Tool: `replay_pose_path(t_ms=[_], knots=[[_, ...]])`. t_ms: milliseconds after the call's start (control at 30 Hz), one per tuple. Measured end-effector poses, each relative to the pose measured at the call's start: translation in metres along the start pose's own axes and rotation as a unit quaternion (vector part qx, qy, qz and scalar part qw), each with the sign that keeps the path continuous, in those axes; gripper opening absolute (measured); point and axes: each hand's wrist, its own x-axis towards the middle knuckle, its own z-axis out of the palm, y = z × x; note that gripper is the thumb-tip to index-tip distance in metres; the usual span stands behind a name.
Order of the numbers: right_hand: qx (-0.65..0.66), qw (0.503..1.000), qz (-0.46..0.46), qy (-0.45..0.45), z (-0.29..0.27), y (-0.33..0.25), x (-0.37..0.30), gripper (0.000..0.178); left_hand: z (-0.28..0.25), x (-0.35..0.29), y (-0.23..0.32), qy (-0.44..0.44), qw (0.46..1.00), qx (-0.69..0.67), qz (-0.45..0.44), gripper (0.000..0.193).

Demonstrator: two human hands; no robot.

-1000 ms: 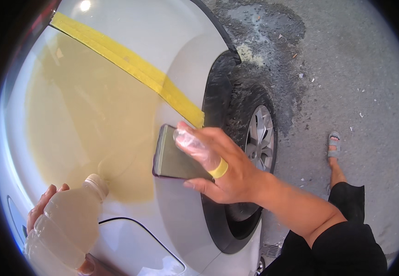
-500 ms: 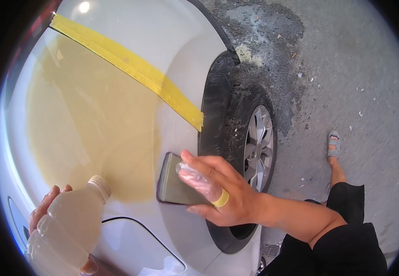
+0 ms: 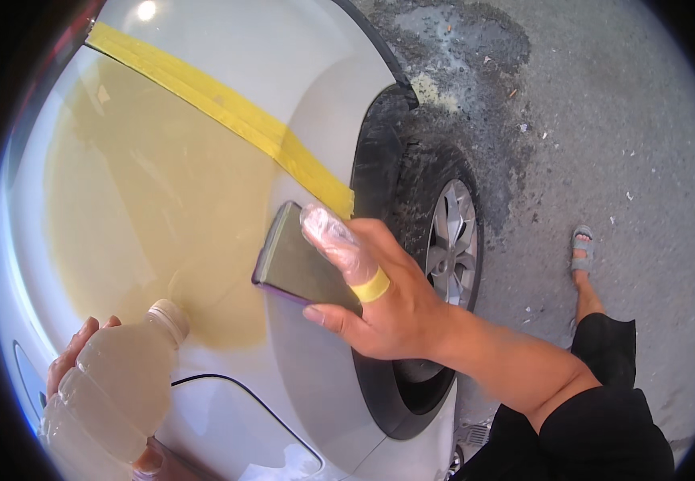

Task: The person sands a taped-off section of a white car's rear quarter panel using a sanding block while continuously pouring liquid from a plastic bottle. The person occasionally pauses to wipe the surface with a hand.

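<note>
My right hand (image 3: 391, 301) grips a flat grey-green block with a dark purple edge, which looks like a sanding block (image 3: 303, 260). It lies against the car's silvery-white panel (image 3: 315, 120), just beside the yellowish, filler-coloured patch (image 3: 163, 200). One finger of that hand wears clear plastic wrap held by a yellow tape band. At lower left my left hand (image 3: 71, 357) is wrapped round a translucent plastic bottle (image 3: 115, 385), tilted with its neck toward the patch. Cloudy contents show through it. Part of that hand is hidden behind the bottle.
Yellow masking tape (image 3: 227, 108) crosses the panel above the patch. The black wheel arch (image 3: 371, 152) and the wheel (image 3: 451, 240) stand right of my right hand. Below the bottle's neck a dark curved seam outlines a flap (image 3: 235, 417). Wet grey ground (image 3: 475, 80) spreads beyond.
My right hand has slid the sanding block up the panel toward the yellow tape and slightly left. The left hand and bottle have barely shifted.
</note>
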Motion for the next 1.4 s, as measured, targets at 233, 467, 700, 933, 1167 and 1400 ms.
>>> replay_pose_path(t_ms=[233, 467, 700, 933, 1167, 1400], knots=[[0.029, 0.998, 0.023, -0.049, 0.004, -0.040, -0.032, 0.076, -0.011, -0.002, -0.021, -0.035, 0.998, -0.027, 0.049, 0.122], [0.028, 0.999, 0.004, -0.018, 0.011, -0.024, -0.031, 0.083, -0.012, 0.000, -0.018, -0.025, 0.998, -0.038, 0.046, 0.121], [-0.016, 1.000, 0.022, 0.013, -0.002, 0.007, 0.013, 0.079, 0.017, 0.006, -0.003, 0.008, 1.000, -0.004, 0.003, 0.121], [0.045, 0.998, 0.026, -0.042, 0.011, -0.044, -0.051, 0.076, 0.004, -0.003, 0.010, 0.018, 1.000, 0.019, -0.006, 0.119], [0.019, 0.999, 0.003, -0.027, 0.005, -0.025, -0.037, 0.074, -0.011, 0.003, -0.015, -0.016, 1.000, -0.015, -0.017, 0.119], [-0.019, 1.000, -0.018, -0.006, 0.001, -0.003, -0.009, 0.072, 0.020, 0.001, -0.005, 0.016, 1.000, -0.023, 0.009, 0.117]])
